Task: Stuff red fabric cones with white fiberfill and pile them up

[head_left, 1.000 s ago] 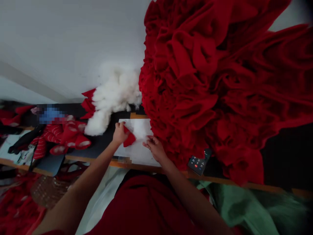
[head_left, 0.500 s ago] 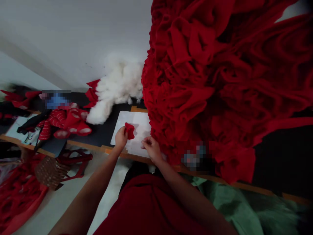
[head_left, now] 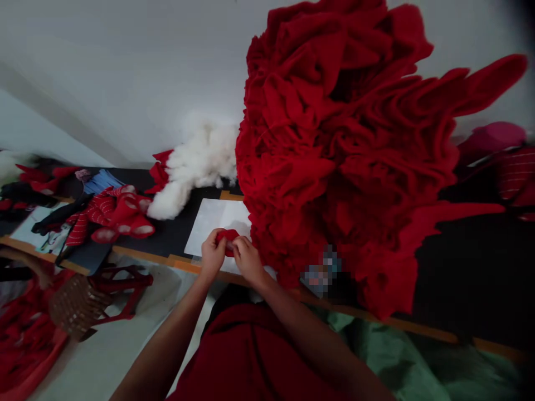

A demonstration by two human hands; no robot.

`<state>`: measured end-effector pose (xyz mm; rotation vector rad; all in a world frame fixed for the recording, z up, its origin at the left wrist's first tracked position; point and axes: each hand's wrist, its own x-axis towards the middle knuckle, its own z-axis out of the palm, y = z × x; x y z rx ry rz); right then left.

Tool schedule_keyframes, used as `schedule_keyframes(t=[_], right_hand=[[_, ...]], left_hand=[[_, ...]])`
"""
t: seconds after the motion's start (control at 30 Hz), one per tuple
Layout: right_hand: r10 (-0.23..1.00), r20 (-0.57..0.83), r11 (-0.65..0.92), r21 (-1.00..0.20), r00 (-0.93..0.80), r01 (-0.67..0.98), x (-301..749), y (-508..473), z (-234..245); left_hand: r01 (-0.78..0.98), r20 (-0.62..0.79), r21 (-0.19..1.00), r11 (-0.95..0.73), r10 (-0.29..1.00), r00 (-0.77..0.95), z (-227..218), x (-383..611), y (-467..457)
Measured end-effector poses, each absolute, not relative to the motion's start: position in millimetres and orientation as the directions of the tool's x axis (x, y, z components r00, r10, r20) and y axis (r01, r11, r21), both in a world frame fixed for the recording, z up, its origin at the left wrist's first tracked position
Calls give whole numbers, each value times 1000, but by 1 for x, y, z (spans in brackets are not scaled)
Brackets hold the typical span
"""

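Near the front edge of the surface (head_left: 146, 253), the left hand (head_left: 213, 253) and right hand (head_left: 248, 260) are close together, both clamped on a small red cloth (head_left: 228, 238). The cloth is bunched between them, just beyond their fingers, its longer side running across from hand to hand; neither hand is clearly nearer. The fingers hide its lower part. Beneath the hands lies a white paper sheet (head_left: 211, 223), its near edge close to the front edge. At the sheet's right side rises a huge heap of red fabric (head_left: 334, 139), touching it. Beyond the sheet lies a mound of white stuffing (head_left: 196, 172), with red scraps (head_left: 159, 172) at its left end. Further left on the surface sit striped red pieces (head_left: 112, 214), and below the front edge stands a woven basket (head_left: 75, 303).
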<state>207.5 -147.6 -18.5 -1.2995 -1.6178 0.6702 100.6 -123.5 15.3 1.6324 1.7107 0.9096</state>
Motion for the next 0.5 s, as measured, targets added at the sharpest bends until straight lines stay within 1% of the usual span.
schedule_keyframes(t=[0.07, 0.13, 0.23, 0.3, 0.37, 0.4, 0.47, 0.5], right_hand=[[961, 276, 251, -815, -30, 523, 211, -148, -14], [967, 248, 236, -776, -62, 585, 212, -152, -6], [961, 234, 274, -721, -148, 636, 210, -160, 1], [964, 198, 267, -722, -179, 638, 208, -163, 0], [978, 137, 206, -765, -159, 610, 207, -160, -4], [985, 118, 169, -803, -125, 571, 206, -158, -6], [992, 125, 120, -896, -15, 429, 205, -153, -8], [989, 142, 119, -931, 42, 346, 205, -151, -7]], left_hand=[[607, 54, 795, -20, 998, -38, 22, 105, -126], [665, 74, 745, -42, 997, -21, 27, 108, -128], [734, 91, 679, -20, 994, -57, 31, 108, -132], [752, 97, 658, -43, 995, -27, 32, 107, -133], [777, 119, 616, -133, 990, 76, 33, 110, -135], [788, 136, 588, -181, 983, 124, 34, 112, -135], [802, 181, 543, -249, 967, 178, 38, 121, -137], [799, 210, 530, -285, 957, 202, 41, 126, -138]])
